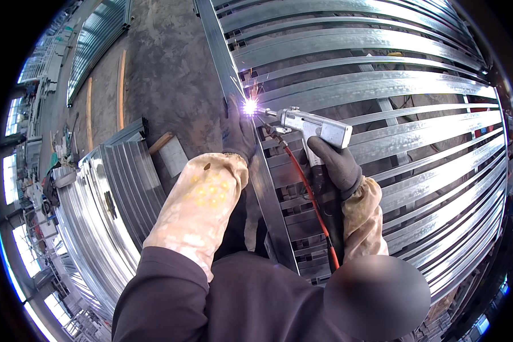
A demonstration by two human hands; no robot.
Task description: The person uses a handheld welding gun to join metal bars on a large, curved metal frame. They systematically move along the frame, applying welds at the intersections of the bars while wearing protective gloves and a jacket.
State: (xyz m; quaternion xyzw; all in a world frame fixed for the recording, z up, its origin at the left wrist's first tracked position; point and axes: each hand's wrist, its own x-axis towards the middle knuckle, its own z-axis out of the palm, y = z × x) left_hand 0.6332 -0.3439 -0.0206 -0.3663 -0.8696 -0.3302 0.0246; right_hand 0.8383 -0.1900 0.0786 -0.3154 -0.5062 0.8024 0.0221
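Note:
My gloved right hand is closed around the handle of a silver pistol-shaped welding gun. The gun's nozzle points left, at a bright arc throwing sparks on the edge of a long steel rail. Just below the arc, my gloved left hand lies against the rail, its fingers stretched along it and partly washed out by glare. An orange-red hose and a thick black cable run from the gun down past my right wrist. Pale, stained protective sleeves cover both forearms.
Shiny parallel steel slats extend right from the rail. At left stands a stack of ribbed metal profiles, with a wooden block beside it. Wooden strips lie on the concrete floor, near another slatted metal panel.

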